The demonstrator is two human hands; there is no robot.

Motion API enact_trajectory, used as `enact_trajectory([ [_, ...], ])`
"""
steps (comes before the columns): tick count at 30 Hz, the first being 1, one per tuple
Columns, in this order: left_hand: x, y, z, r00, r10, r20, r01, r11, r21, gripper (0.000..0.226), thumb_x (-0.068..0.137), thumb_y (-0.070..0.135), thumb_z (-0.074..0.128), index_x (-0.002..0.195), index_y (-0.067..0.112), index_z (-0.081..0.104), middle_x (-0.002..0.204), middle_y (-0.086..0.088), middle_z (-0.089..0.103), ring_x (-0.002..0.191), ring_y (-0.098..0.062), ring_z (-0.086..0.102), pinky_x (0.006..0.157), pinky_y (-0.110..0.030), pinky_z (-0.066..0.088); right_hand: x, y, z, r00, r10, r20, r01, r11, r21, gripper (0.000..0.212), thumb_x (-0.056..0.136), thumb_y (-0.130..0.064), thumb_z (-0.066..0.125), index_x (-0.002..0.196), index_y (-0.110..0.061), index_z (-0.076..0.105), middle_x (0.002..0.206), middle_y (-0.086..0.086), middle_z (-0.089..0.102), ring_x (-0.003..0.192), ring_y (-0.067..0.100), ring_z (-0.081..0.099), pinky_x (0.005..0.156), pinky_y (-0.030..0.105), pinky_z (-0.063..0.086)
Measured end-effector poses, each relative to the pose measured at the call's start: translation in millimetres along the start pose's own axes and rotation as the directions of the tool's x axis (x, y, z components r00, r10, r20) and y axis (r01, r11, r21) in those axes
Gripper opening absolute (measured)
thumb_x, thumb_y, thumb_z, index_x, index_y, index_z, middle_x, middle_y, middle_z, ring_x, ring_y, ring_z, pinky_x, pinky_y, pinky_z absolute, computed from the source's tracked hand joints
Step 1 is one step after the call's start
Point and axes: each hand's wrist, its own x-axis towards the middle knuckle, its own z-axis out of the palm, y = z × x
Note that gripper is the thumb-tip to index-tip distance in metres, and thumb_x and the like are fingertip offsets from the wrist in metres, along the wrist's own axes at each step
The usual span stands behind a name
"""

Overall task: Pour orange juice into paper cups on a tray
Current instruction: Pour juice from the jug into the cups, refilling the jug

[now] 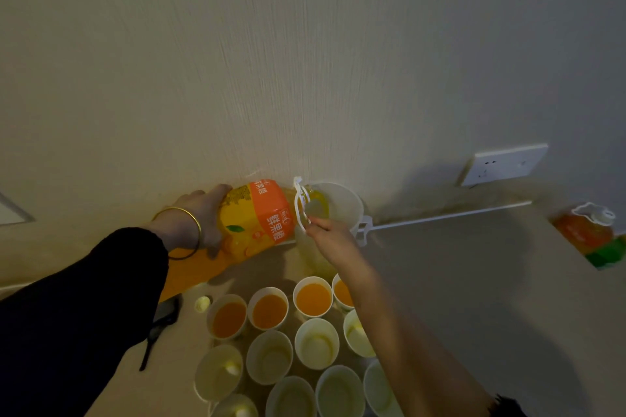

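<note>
A big orange juice bottle (257,213) with an orange and yellow label lies tilted almost flat above the table, neck to the right. My left hand (200,213), in a gold bangle and dark sleeve, grips its lower body. My right hand (327,235) pinches the white carry handle (299,203) at the neck. The bottle's mouth sits at a white paper cup (342,206) by the wall; I cannot tell if juice is flowing. Below, several paper cups stand close together: the back row (311,296) holds orange juice, the nearer ones (316,344) look empty. No tray rim shows.
A yellow cap (202,303) and a black strap-like object (162,318) lie left of the cups. A second juice bottle (589,237) stands at the far right. The wall is close behind, with a white socket (504,164) and a white rail (440,217).
</note>
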Motion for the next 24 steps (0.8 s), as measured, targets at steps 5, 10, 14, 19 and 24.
enact_trajectory([
  [5,-0.3,-0.7,1.1,1.0,0.007,-0.002,-0.007,1.0,-0.008,0.121,0.048,0.024,0.089,0.144,0.03,0.016,0.122,-0.012,0.048,0.113,-0.037,0.05,0.089,-0.043,0.048,-0.7,-1.0,1.4,1.0,-0.013,0.001,0.013,1.0,-0.013,0.036,0.094,-0.037,0.048,0.127,-0.029,0.06,0.127,0.0,0.061,0.115,0.021,0.054,0.1,0.039,0.042],
  [10,-0.8,-0.8,2.0,1.0,0.006,0.0,-0.006,1.0,-0.017,0.121,0.048,0.024,0.089,0.144,0.029,0.016,0.124,-0.013,0.049,0.114,-0.037,0.05,0.09,-0.042,0.048,-1.3,-0.8,2.0,1.0,0.003,-0.014,-0.003,1.0,-0.01,0.037,0.092,-0.042,0.049,0.126,-0.033,0.06,0.125,-0.002,0.062,0.114,0.021,0.055,0.1,0.04,0.043],
  [14,-0.2,-1.6,3.2,1.0,0.008,-0.006,-0.009,1.0,-0.019,0.122,0.048,0.023,0.089,0.145,0.028,0.016,0.124,-0.013,0.049,0.114,-0.037,0.05,0.09,-0.041,0.047,-0.8,0.8,1.7,1.0,-0.014,-0.018,0.014,1.0,-0.014,0.034,0.094,-0.039,0.048,0.123,-0.03,0.062,0.121,-0.002,0.064,0.107,0.017,0.055,0.093,0.035,0.043],
  [19,-0.6,-0.3,2.9,1.0,-0.005,-0.004,0.005,1.0,-0.031,0.122,0.049,0.022,0.089,0.145,0.029,0.015,0.125,-0.014,0.049,0.114,-0.036,0.049,0.09,-0.042,0.048,-1.3,1.1,1.5,1.0,-0.01,-0.025,0.009,1.0,-0.017,0.035,0.095,-0.037,0.047,0.125,-0.027,0.062,0.122,-0.001,0.063,0.109,0.019,0.054,0.097,0.038,0.043],
  [24,-1.1,0.4,1.7,1.0,-0.005,-0.001,0.005,1.0,-0.028,0.12,0.049,0.021,0.089,0.145,0.028,0.016,0.124,-0.013,0.048,0.114,-0.036,0.049,0.09,-0.042,0.047,-0.4,2.0,1.2,1.0,-0.013,-0.02,0.013,1.0,-0.023,0.034,0.095,-0.037,0.047,0.124,-0.027,0.062,0.122,0.0,0.063,0.11,0.02,0.055,0.096,0.037,0.042],
])
